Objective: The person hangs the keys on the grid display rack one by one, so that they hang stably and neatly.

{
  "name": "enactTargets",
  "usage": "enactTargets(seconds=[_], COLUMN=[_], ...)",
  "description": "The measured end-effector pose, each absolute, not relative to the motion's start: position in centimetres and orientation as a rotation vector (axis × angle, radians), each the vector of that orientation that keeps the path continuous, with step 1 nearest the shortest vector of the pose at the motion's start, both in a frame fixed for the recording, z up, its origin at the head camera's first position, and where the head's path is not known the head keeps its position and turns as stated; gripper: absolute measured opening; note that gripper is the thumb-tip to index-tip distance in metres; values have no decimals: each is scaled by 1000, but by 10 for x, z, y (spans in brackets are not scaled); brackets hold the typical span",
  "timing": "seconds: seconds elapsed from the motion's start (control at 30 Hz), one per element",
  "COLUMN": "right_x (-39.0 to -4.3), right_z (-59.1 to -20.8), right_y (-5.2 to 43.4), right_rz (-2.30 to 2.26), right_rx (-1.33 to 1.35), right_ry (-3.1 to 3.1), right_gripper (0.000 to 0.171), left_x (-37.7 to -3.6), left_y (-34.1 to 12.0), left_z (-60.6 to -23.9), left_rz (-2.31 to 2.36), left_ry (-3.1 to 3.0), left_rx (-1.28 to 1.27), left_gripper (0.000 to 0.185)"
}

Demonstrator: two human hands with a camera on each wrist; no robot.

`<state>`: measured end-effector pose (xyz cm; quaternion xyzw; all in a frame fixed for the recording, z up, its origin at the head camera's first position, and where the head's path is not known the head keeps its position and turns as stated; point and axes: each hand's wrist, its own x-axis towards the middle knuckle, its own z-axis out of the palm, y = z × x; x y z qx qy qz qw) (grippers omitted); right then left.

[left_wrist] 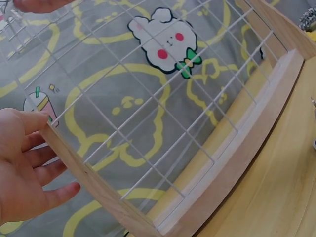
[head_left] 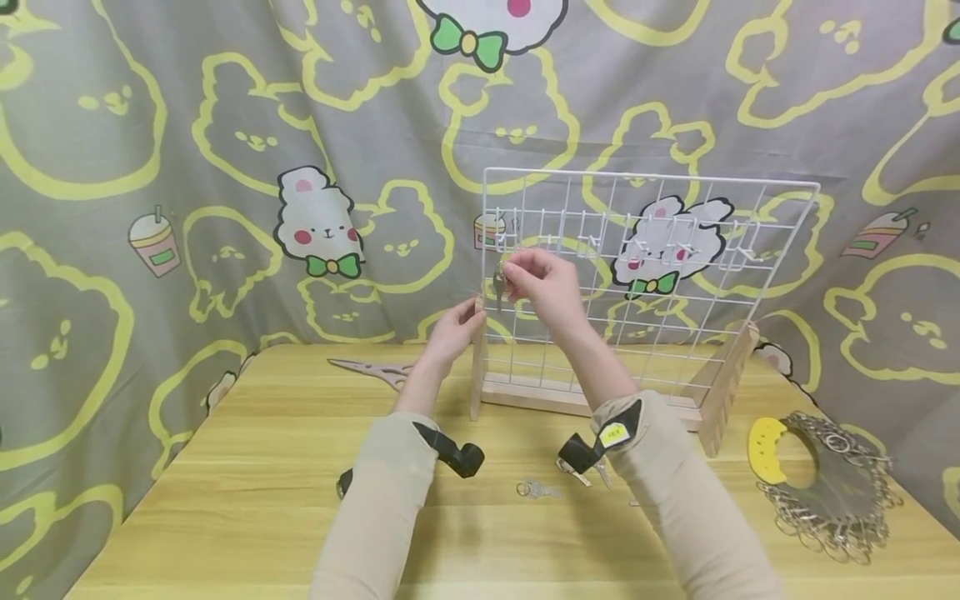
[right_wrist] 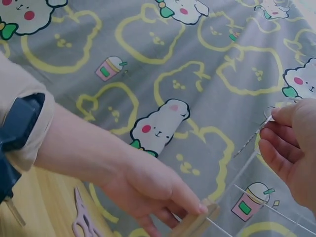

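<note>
My right hand (head_left: 551,287) pinches a key (head_left: 498,287) by its ring end between thumb and fingertips, with the blade hanging down. It is near the upper left of a white wire grid rack (head_left: 651,177), close to the leftmost of several hooks (head_left: 590,242) on it. In the right wrist view the key (right_wrist: 246,140) appears edge-on, slanting down from the fingertips. My left hand (head_left: 453,331) grips the top of the rack's left wooden post (head_left: 477,379). The left wrist view shows its thumb on the post's end, the other fingers behind.
Loose keys (head_left: 536,489) with rings lie on the wooden table, some partly hidden by the right wrist's camera. At the right is a yellow-handled ring (head_left: 765,450) carrying many metal rings. Pale purple scissors (head_left: 371,368) lie behind the left forearm. A patterned curtain (head_left: 405,108) hangs behind.
</note>
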<state>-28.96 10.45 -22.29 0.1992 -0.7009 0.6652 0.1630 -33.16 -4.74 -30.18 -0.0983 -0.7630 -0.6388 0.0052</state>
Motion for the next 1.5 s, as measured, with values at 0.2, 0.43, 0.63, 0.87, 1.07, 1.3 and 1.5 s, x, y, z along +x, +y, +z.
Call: enactTargets(seconds=[0.2,0.43,0.63,0.87,1.07,1.3,1.5], right_x=[-294,-298,-301,-306,-308,-313,-312], right_z=[-219,-216,-215,-216,-221,-229,-243], right_y=[94,85,81,79,80,87,102], right_rz=[1952,2017,2045,2023,2011,2039,2002], right_rx=[504,464,438,415,400,378,355], right_ry=[-1900,-1778,-1705,-1692,-1712,-1717,-1800], right_gripper=[16,16,17,15,15,11,16], left_x=[-331,-331,-330,-329,-329,-330,-330], left_y=[-47,-47,-47,-47,-47,-47,-48], left_z=[-303,-302,-302,-302,-303,-302,-302], left_rz=[-2006,-2028,-2004,-2023,-2010,-2007,-2011], left_ry=[-2380,-2361,-2373,-2371,-2378,-2379,-2374], left_rx=[-319,-325,-321,-307,-304,-303,-312], left_gripper=[52,51,51,51,52,52,51])
